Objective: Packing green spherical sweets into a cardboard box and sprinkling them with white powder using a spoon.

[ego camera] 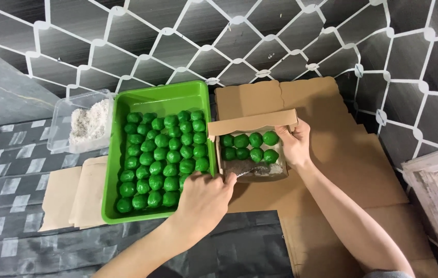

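Head view is showing a green tray [121, 149] sitting full of green balls [160, 154], with a cardboard box [252, 123] lying just right of it holding more. Right hand [295, 144] is gripping the box's far side, away from the tray. Left hand [203, 198] is curling at the tray's near right corner, fingertips [231, 178] touching the box; whether it is holding anything, I cannot tell.

Wall [260, 46]: dark grey panels crossed by a white lattice of diamond shapes; floor covering [8, 170]: grey, patterned with pale rectangular blocks; flattened brown cardboard sheets [353, 175] spread over it; weathered white wooden frame [437, 190] at the right edge; light even, soft.
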